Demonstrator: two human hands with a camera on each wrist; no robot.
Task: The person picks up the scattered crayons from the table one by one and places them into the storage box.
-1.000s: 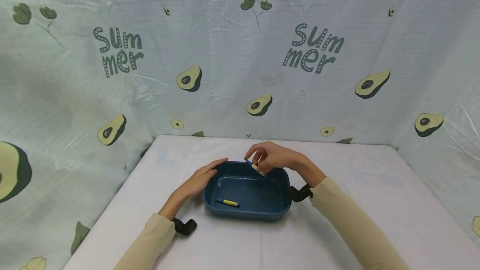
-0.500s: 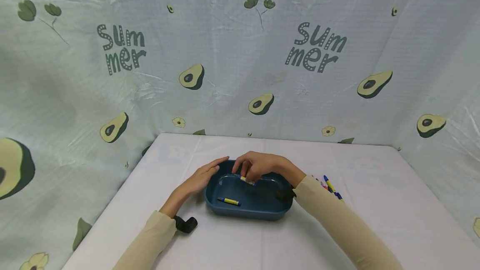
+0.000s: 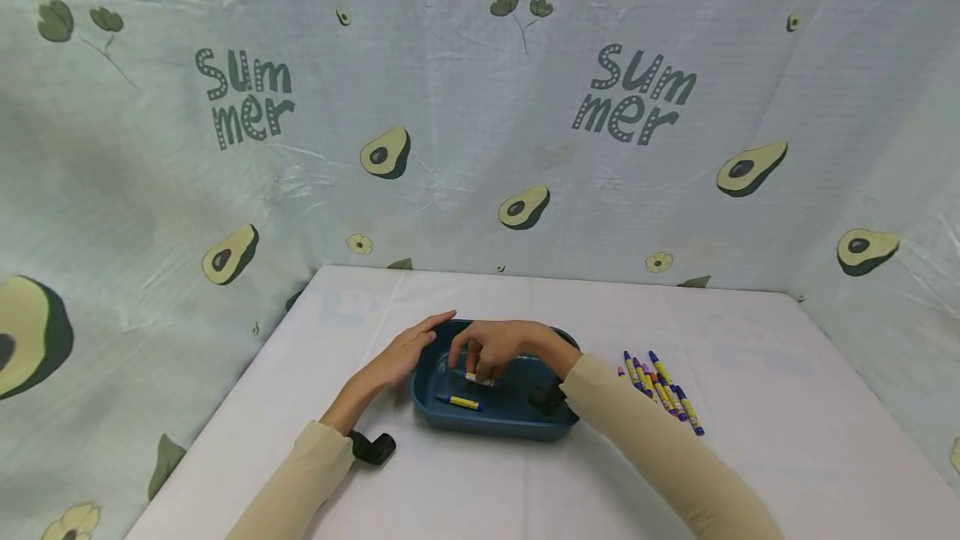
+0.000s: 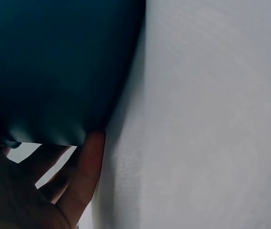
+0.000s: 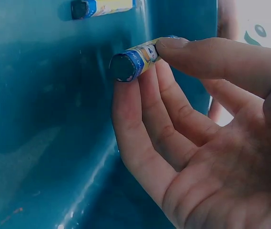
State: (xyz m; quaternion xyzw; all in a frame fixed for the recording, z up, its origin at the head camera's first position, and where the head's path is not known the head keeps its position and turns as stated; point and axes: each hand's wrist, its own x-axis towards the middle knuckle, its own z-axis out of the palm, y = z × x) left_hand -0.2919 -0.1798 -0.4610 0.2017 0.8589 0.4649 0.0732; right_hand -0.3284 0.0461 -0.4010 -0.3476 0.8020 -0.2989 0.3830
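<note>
My right hand [image 3: 504, 343] is inside a dark blue plastic tray [image 3: 495, 430], pinching a crayon [image 5: 137, 59] between thumb and fingertips. That crayon has a blue and yellow paper wrapper, and its flat dark end shows in the right wrist view. A second yellow-wrapped crayon [image 3: 460, 402] lies on the tray floor near the front left. My left hand [image 3: 397, 359] rests along the tray's left end, its fingers extended toward the back rim. In the left wrist view, the fingertips [image 4: 95, 143] touch the tray's wall.
Several crayons [image 3: 660, 386] lie in a loose group on the white tablecloth [image 3: 757, 440], right of the tray, partly behind my right sleeve [image 3: 645, 440]. A patterned cloth [image 3: 450, 107] hangs behind the table.
My right hand has moved left and down into the tray with the crayon. The crayon group on the right has come into view from behind my sleeve. The left hand stays put.
</note>
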